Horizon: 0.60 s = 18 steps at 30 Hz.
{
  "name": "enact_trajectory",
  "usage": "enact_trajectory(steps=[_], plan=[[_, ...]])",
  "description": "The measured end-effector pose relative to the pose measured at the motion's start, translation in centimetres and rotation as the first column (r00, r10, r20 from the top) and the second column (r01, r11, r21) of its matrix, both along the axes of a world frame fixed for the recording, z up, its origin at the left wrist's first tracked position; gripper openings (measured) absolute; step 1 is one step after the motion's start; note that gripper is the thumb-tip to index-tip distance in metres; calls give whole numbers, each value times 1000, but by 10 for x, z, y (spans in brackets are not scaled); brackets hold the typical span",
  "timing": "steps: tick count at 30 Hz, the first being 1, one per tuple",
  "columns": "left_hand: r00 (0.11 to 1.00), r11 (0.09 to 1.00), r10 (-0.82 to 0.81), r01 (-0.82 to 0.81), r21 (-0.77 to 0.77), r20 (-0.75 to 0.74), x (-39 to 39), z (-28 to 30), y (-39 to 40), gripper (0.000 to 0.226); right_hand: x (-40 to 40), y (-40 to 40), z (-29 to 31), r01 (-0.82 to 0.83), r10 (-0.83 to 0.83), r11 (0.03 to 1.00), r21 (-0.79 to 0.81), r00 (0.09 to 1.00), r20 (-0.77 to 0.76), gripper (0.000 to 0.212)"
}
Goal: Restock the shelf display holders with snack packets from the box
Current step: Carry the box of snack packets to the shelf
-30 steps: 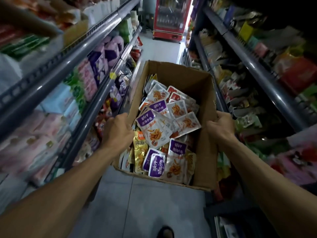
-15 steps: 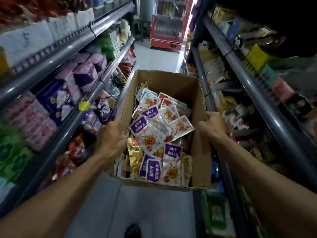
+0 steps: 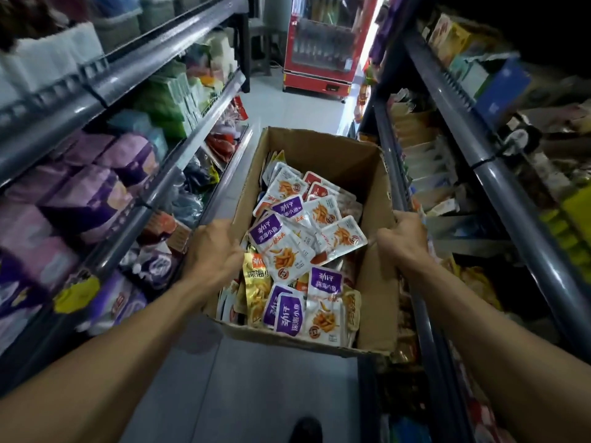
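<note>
Box [image 3: 377,276] of snack packets [image 3: 287,251], at 12 o'clock between the aisle shelves, had advanced toward the red cooler [image 3: 323,43]. Left hand [image 3: 214,254] and right hand [image 3: 403,241] gripped its side walls, fingers curled; restocking not begun.

This is a small grocery shop, seen down a narrow aisle with a pale tiled floor [image 3: 297,110]. Long grey metal shelf rails [image 3: 153,49] run along both sides, packed with purple and pink wrapped packs [image 3: 105,187] on the left and, blurred, what look like boxed snacks [image 3: 454,36] on the right. A red glass-fronted drinks cooler [image 3: 323,46] stands at the aisle's far end.
</note>
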<state>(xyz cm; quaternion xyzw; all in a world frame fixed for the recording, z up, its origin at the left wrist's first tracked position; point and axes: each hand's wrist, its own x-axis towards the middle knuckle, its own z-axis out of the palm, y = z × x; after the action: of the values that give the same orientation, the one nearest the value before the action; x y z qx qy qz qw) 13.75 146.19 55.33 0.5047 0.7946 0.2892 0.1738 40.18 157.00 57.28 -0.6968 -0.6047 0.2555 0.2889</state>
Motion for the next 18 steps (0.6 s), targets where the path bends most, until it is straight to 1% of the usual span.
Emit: enact_trajectory(steps=[5, 10, 14, 16, 18], plan=[[999, 999, 30, -31, -31, -28, -9, -24, 137, 24, -12, 149, -28, -47, 46, 998, -44, 999, -20, 9], [997, 998, 54, -56, -37, -52, -23, -46, 273, 8, -26, 291, -52, -39, 39, 996, -84, 999, 1, 11], [996, 995, 76, -79, -65, -45, -34, -64, 376, 8, -43, 397, -74, -39, 40, 994, -105, 999, 9, 10], [995, 993, 88, -91, -69, -41, -42, -76, 427, 13, -53, 446, -91, -32, 34, 992, -123, 999, 9, 11], [996, 993, 83, -85, -83, -34, -51, -93, 480, 9, -62, 493, -109, -6, 7, 990, -140, 1000, 9, 13]])
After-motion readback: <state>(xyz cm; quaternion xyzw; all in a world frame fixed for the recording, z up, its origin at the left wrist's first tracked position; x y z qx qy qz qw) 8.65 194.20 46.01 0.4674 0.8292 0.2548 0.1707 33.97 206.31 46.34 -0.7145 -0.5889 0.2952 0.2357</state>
